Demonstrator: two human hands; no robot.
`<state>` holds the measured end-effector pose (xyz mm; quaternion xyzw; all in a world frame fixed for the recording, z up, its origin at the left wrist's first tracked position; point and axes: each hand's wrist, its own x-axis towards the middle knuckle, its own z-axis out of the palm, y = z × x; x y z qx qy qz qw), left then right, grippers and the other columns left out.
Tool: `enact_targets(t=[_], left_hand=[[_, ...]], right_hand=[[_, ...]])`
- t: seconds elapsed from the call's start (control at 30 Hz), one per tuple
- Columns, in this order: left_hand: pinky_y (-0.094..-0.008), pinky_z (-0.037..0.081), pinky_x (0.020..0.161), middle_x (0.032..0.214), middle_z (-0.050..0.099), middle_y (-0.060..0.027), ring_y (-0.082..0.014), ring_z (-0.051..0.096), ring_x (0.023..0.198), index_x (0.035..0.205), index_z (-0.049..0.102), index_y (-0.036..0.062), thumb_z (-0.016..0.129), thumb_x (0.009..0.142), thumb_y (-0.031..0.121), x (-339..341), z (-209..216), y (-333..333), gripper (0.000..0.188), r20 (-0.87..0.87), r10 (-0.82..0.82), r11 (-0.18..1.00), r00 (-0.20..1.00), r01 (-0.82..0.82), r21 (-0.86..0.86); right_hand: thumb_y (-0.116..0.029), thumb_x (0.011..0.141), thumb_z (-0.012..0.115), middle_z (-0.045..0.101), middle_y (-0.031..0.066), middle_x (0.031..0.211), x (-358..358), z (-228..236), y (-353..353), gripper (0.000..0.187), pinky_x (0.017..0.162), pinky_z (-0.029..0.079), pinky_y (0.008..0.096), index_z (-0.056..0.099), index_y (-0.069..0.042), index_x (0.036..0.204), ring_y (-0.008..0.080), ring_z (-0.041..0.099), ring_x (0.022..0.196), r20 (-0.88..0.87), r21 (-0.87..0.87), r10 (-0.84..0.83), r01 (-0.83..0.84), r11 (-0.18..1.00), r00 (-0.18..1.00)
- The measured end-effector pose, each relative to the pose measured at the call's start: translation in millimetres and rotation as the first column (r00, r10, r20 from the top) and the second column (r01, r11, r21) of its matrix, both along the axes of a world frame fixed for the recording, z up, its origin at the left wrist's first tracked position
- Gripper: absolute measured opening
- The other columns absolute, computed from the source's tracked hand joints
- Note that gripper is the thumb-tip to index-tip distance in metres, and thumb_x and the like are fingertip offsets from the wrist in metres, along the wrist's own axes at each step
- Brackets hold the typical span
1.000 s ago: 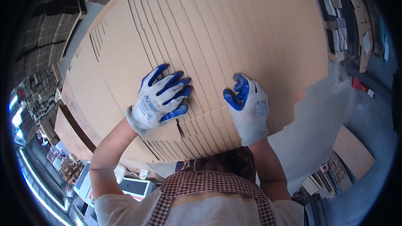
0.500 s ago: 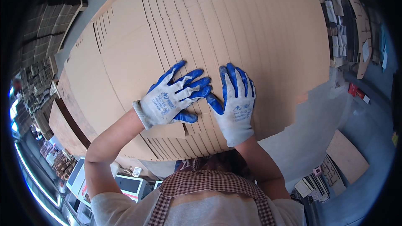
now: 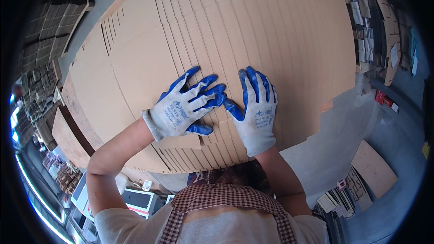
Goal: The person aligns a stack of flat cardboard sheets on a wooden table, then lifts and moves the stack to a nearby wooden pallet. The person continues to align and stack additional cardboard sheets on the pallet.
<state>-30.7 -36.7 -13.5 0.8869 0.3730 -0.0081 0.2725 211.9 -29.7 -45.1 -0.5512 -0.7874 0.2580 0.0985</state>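
Observation:
A row of overlapping brown cardboard sheets (image 3: 294, 40) lies fanned out in front of me, their edges forming parallel lines. Both hands wear white work gloves with blue-coated fingers. My left hand (image 3: 183, 108) rests on the sheets left of centre, fingers spread and pointing up to the right. Beside it, my right hand (image 3: 255, 110) lies flat on the cardboard with its fingers stretched away from me and the thumb out toward the left fingertips. Neither hand holds anything visible. A short cardboard flap (image 3: 183, 143) shows just below my left hand.
Stacked cardboard (image 3: 54, 31) stands at the far left, and more bundles (image 3: 364, 31) at the right. A wooden board edge (image 3: 72, 131) lies at the left. On the floor at lower right are a flat brown panel (image 3: 373, 167) and a pile of cut pieces (image 3: 337, 201).
My right hand has shifted very slightly to the right and away from me. The left hand stays nearly in place, and the cardboard sheets look about the same.

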Motion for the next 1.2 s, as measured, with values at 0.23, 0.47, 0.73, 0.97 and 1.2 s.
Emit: enact_targets(t=[0.23,0.47,0.73,0.97,1.2], left_hand=[[-0.0625,0.016,0.127,0.168,0.036,-0.0047,-0.0308,0.032,0.156,0.159,0.042,0.0178,0.049,0.091,0.075,-1.9,2.4,-1.4,0.089,-0.014,-0.003,1.000,1.000,0.003,-0.001],[-0.0631,0.019,0.126,0.164,0.043,-0.0054,-0.0314,0.037,0.153,0.157,0.047,0.0179,0.053,0.089,0.074,-7.0,-4.5,-3.4,0.088,0.015,0.006,1.000,1.000,-0.006,-0.006],[-0.0590,0.025,0.125,0.162,0.045,-0.0070,-0.0315,0.040,0.151,0.156,0.047,0.0181,0.056,0.088,0.072,-18.2,-15.9,-13.4,0.087,0.104,0.010,0.995,0.995,-0.020,0.100],[-0.0575,0.025,0.125,0.161,0.047,-0.0092,-0.0327,0.040,0.151,0.156,0.049,0.0153,0.058,0.088,0.070,-19.3,-10.0,-16.2,0.088,0.131,0.059,0.997,0.990,-0.064,0.034],[-0.0558,0.023,0.127,0.162,0.045,-0.0095,-0.0328,0.037,0.152,0.157,0.047,0.0160,0.055,0.088,0.073,-24.1,-7.4,-20.4,0.089,0.083,0.049,0.999,0.995,-0.048,-0.013]], right_hand=[[-0.045,0.087,0.077,0.045,0.0107,0.157,0.7,1.3,-0.8,0.080,0.119,0.030,0.0571,0.048,-0.013,0.154,0.0352,0.041,0.144,0.009,-0.017,0.005,-0.005,1.000,1.000],[-0.049,0.087,0.077,0.040,0.0113,0.161,1.6,3.5,-0.4,0.084,0.121,0.028,0.0583,0.045,-0.013,0.156,0.0356,0.038,0.146,0.008,-0.050,0.022,-0.021,0.999,1.000],[-0.059,0.079,0.079,0.027,0.0121,0.169,-11.1,14.2,-6.3,0.108,0.126,0.014,0.0608,0.031,-0.015,0.165,0.0391,0.022,0.155,0.103,-0.094,0.113,-0.103,0.990,0.988],[-0.059,0.077,0.081,0.027,0.0117,0.169,-9.5,13.5,-6.2,0.111,0.126,0.014,0.0612,0.030,-0.015,0.165,0.0393,0.021,0.155,0.102,-0.100,0.113,-0.103,0.990,0.988],[-0.060,0.077,0.080,0.025,0.0122,0.169,-7.5,12.7,-6.0,0.112,0.126,0.014,0.0614,0.028,-0.014,0.165,0.0394,0.020,0.156,0.099,-0.086,0.120,-0.111,0.990,0.988]])
